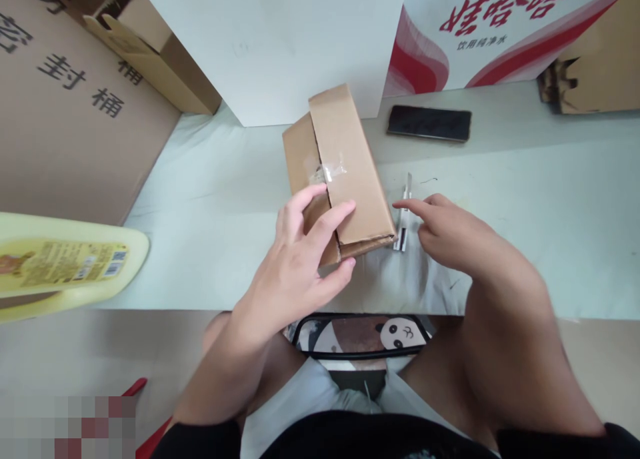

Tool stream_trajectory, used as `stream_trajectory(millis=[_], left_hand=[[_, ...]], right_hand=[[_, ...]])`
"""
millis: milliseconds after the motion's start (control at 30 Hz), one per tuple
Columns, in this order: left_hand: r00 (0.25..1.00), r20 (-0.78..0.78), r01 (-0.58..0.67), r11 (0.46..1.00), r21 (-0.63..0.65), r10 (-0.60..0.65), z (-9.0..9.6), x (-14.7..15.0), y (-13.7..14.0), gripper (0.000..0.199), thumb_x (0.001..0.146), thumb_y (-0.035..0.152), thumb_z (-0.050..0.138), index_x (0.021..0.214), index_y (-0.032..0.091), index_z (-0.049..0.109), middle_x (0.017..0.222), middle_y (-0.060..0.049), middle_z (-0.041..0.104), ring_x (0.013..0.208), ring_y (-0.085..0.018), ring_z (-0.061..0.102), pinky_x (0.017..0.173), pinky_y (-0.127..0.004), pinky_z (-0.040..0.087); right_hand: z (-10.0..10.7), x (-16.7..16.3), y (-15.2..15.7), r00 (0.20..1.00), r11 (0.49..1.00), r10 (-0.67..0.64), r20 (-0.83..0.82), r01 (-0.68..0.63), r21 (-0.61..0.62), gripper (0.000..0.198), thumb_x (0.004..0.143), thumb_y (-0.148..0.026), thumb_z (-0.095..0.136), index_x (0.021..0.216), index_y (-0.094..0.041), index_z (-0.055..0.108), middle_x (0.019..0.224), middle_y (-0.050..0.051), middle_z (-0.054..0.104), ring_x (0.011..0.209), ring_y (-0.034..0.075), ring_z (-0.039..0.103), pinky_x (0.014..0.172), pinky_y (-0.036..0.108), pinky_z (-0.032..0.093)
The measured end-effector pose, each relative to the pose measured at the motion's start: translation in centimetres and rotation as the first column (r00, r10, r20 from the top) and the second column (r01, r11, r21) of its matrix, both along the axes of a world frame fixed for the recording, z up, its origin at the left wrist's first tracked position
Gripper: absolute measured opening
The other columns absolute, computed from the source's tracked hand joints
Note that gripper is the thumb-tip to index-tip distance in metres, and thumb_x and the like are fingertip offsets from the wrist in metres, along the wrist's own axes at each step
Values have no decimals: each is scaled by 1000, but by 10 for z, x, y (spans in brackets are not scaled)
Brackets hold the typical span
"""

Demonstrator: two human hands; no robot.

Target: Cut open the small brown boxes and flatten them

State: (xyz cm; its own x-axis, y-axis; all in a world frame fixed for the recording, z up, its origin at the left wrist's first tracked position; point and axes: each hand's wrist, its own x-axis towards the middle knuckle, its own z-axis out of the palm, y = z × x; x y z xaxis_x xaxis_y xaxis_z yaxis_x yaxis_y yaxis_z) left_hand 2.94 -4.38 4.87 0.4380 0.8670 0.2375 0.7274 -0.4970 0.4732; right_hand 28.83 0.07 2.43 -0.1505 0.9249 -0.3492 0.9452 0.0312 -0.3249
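A small brown cardboard box (pixel 353 145) stands on the covered table, its top flaps meeting at a seam with a piece of clear tape. My left hand (pixel 300 255) grips its near end: the fingers press on the top flaps, the thumb lies against the front edge. Just right of the box, a utility knife (pixel 403 235) rests on the cloth, its blade end pointing away from me. Over the knife reaches the index finger of my right hand (pixel 445 232), stretched toward the box; the other fingers are curled and nothing shows in them.
Behind the box stand a white carton (pixel 280 52) and a red-and-white printed carton (pixel 500 52). A dark phone (pixel 429 123) lies right of the box. At left are a large printed carton (pixel 65 132) and a yellow bottle (pixel 75 262). The table's front edge runs near my lap.
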Motion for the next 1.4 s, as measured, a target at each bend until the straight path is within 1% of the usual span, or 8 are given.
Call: stream_trajectory(millis=[233,367,600,900,1067,1167,1300,1400], left_hand=[[1000,1,-27,999,28,27,-3,4,6,64,87,26,74,143,33,44,167,-13,28,152,-40,37,121,-64,41],[999,14,-45,997,59,45,-6,7,10,66,82,30,80,138,34,46,169,-11,27,150,-41,39,120,-65,38],[999,19,-52,995,81,51,-7,15,11,64,80,34,79,136,33,47,171,-13,30,150,-42,39,120,-67,34],[991,86,-104,994,35,101,-8,20,7,78,79,39,82,146,35,42,173,-10,30,160,-45,17,125,-74,23],[990,133,-48,998,39,42,-13,18,11,79,83,45,76,150,31,37,173,-13,29,160,-43,22,127,-70,26],[975,222,-22,999,24,16,-19,17,13,89,83,51,74,155,29,27,172,-16,28,161,-41,24,129,-68,24],[956,294,-23,1000,-14,26,-23,17,15,89,89,59,66,159,28,19,174,-18,22,162,-39,25,129,-65,28],[965,263,-8,999,47,-5,-23,17,17,90,91,68,60,161,28,20,174,-17,23,162,-41,23,129,-66,26]], right_hand=[[17,-13,-4,981,996,50,-187,-35,85,49,91,-20,43,135,-21,65,122,11,73,95,25,70,83,42,54],[13,-16,-8,944,984,60,-323,-2,177,56,86,-17,48,140,-20,59,127,14,67,100,26,69,86,44,57],[18,-22,-13,677,961,258,-689,-103,258,85,80,-20,56,159,-27,28,168,12,39,155,29,42,116,51,51],[18,-22,-13,667,951,307,-679,-185,248,96,86,-25,63,168,-29,12,176,9,27,160,29,37,127,52,42],[12,-26,-12,640,953,296,-709,-152,261,106,87,-41,72,169,-27,6,177,12,22,160,35,34,127,58,41],[7,-29,-11,582,939,330,-743,-123,320,100,87,-50,75,166,-31,17,175,10,28,160,35,35,129,60,37],[7,-30,-12,623,944,291,-726,-62,325,75,87,-53,75,151,-25,46,161,13,49,157,39,37,126,63,39],[9,-30,-12,629,951,259,-733,-36,306,73,85,-55,76,146,-22,51,155,15,54,154,41,40,123,63,43]])
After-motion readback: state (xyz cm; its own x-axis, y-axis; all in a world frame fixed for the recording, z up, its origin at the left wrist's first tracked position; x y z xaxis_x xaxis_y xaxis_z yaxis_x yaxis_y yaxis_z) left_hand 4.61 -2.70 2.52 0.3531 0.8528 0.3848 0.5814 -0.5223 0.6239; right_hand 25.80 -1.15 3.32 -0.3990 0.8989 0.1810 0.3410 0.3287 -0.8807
